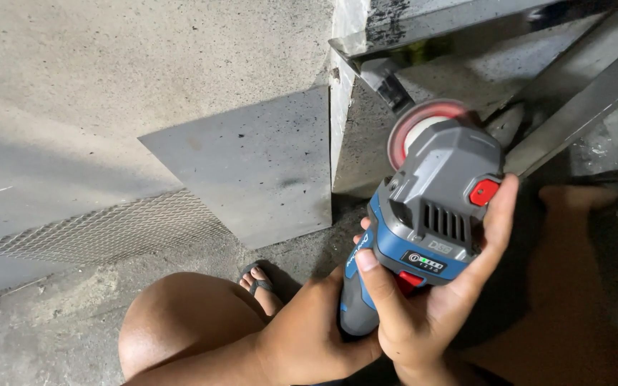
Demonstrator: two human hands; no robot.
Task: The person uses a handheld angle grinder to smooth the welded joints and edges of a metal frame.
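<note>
A cordless angle grinder (pixel 430 214) with a blue and grey body and a red disc (pixel 416 129) sits in both my hands. My left hand (pixel 316 336) wraps the lower handle from the left. My right hand (pixel 430 300) cups the grinder's body from the right, thumb near the red button (pixel 483 191). The disc is close to a metal frame (pixel 574 107) of angled steel bars just ahead of it.
A flat grey metal sheet (pixel 252 164) leans on the concrete floor (pixel 73 86), with expanded mesh (pixel 109 229) beneath it at left. My bare knee (pixel 180 322) and a foot in a sandal (pixel 259 282) are at the bottom; my other leg (pixel 581 286) lies at right.
</note>
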